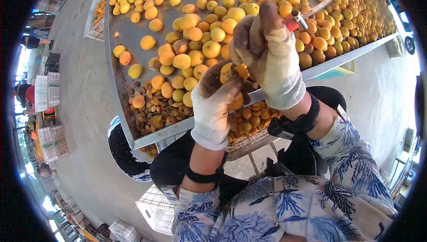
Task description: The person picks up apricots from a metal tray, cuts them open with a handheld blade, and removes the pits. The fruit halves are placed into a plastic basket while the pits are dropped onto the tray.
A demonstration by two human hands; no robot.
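My left hand [215,95], in a stained white glove, is closed around an apricot [227,74] that looks cut open. Close above it, my right hand [271,53], gloved too, grips a red-handled tool [292,23] with a metal collar and a thin, curved, knife-like blade pointing up and away. The right fingertips meet the fruit at the left hand, hiding part of it. Whole apricots [195,57] lie in a pile on the metal table [129,33] just beyond both hands. Brown pits and scraps [155,108] gather at its near left corner.
Below the table edge, a container of apricot pieces [251,120] sits by my lap. A dark round tub [126,153] stands at the table's left leg, with a white crate [155,211] nearer me. Stacked crates [46,93] and another person [26,93] are far left.
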